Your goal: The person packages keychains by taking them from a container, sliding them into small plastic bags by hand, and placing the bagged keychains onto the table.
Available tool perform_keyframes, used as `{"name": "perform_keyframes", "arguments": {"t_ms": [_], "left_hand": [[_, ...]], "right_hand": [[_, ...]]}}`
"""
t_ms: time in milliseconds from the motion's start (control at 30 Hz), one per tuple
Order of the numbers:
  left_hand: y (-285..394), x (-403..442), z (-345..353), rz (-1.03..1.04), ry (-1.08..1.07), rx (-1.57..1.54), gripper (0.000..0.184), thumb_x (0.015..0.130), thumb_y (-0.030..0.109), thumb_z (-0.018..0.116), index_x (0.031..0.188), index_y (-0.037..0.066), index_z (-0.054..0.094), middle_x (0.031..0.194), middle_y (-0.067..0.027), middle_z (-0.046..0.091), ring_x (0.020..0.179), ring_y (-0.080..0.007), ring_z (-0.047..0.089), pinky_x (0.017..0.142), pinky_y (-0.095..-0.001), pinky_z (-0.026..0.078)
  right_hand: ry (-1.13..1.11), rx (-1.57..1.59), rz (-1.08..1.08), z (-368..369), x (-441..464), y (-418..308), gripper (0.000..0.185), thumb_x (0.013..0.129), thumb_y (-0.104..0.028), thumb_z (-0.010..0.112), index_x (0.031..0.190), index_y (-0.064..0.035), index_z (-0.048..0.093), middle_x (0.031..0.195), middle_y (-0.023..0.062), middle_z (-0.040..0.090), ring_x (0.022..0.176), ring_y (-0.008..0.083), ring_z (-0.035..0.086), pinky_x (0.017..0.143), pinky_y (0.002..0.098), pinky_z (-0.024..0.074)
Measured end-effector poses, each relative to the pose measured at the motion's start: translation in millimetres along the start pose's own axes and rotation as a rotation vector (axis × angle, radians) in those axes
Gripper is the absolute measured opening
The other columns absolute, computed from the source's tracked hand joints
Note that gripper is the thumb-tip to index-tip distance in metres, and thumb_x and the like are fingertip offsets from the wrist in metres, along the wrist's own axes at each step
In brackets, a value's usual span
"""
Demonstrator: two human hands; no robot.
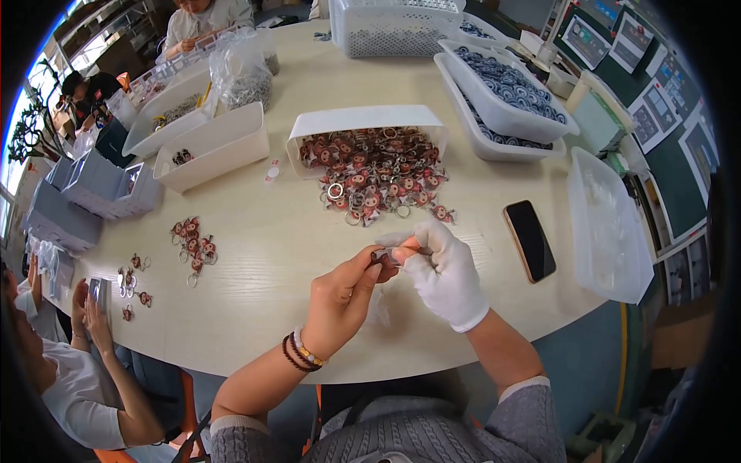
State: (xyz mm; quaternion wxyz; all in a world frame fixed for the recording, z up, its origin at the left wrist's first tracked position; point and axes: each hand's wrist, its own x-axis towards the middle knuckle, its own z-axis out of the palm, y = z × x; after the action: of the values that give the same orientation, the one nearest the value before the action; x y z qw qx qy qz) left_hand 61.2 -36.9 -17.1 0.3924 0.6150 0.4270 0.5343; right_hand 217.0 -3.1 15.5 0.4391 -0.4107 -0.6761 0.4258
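Note:
Near the table's front edge, my bare left hand (pixel 343 295) pinches a small dark red keychain charm (pixel 383 257) between thumb and fingers. My right hand (pixel 446 276), in a white glove with bare fingertips showing, is closed on the charm's right end, where something clear shows. The two hands meet at the charm. Beneath them a piece of clear plastic (pixel 378 309) lies on the table. Just beyond, a white bin (pixel 363 117) lies on its side, with a heap of red and brown charm keychains (pixel 378 174) spilling out towards my hands.
A phone (pixel 529 241) lies to the right, beside a long translucent bin (pixel 606 224). Bins of blue-patterned pieces (pixel 509 85) stand behind. Loose keychains (pixel 193 247) and an open white bin (pixel 216 147) are left. Co-workers sit at left and across the table (pixel 309 69).

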Motion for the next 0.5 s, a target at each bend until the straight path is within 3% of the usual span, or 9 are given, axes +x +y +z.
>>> {"name": "perform_keyframes", "arguments": {"t_ms": [200,300,367,433,500], "left_hand": [[1.4,1.0,-4.0,0.099,0.016,0.203,0.026,0.091,0.001,0.05,0.115,-0.004,0.053,0.089,-0.0118,0.067,0.083,-0.0165,0.066,0.073,-0.0258,0.051],[4.0,4.1,-6.2,0.014,-0.048,0.114,0.027,0.091,0.001,0.049,0.117,-0.005,0.052,0.092,-0.0118,0.066,0.084,-0.0162,0.066,0.075,-0.0258,0.052],[10.6,7.0,-2.4,-0.073,-0.017,-0.268,0.028,0.091,0.0,0.048,0.118,-0.005,0.052,0.095,-0.0117,0.066,0.087,-0.0162,0.065,0.078,-0.0257,0.052],[9.7,8.3,-4.1,-0.047,0.025,-0.277,0.028,0.091,0.0,0.048,0.119,-0.005,0.051,0.097,-0.012,0.065,0.089,-0.0161,0.064,0.079,-0.0258,0.051],[6.2,8.3,-7.4,-0.025,0.072,-0.278,0.028,0.092,-0.001,0.047,0.119,-0.005,0.051,0.1,-0.0122,0.065,0.091,-0.0159,0.064,0.081,-0.0258,0.051]], "right_hand": [[-0.055,-0.132,-0.081,0.3,3.2,1.2,0.008,0.084,-0.006,0.058,0.09,-0.0031,0.055,0.074,0.0105,0.064,0.07,0.0189,0.066,0.061,0.0287,0.0496],[-0.09,-0.154,-0.082,-9.0,2.4,-1.7,0.011,0.085,-0.006,0.057,0.095,-0.0037,0.056,0.078,0.0115,0.064,0.071,0.0184,0.066,0.061,0.0294,0.0501],[-0.103,-0.145,-0.059,-12.6,1.5,-5.6,0.013,0.085,-0.006,0.057,0.098,-0.0038,0.057,0.081,0.0123,0.065,0.072,0.018,0.066,0.062,0.0294,0.0505],[0.127,0.285,0.022,-10.5,0.4,-9.1,0.016,0.087,-0.006,0.055,0.103,-0.0043,0.056,0.087,0.0128,0.064,0.072,0.0157,0.066,0.062,0.0274,0.0511],[0.155,0.225,0.024,-5.8,-0.5,-14.4,0.019,0.084,-0.005,0.057,0.104,-0.0056,0.055,0.091,0.0096,0.063,0.071,0.0171,0.065,0.061,0.0264,0.0517]]}}
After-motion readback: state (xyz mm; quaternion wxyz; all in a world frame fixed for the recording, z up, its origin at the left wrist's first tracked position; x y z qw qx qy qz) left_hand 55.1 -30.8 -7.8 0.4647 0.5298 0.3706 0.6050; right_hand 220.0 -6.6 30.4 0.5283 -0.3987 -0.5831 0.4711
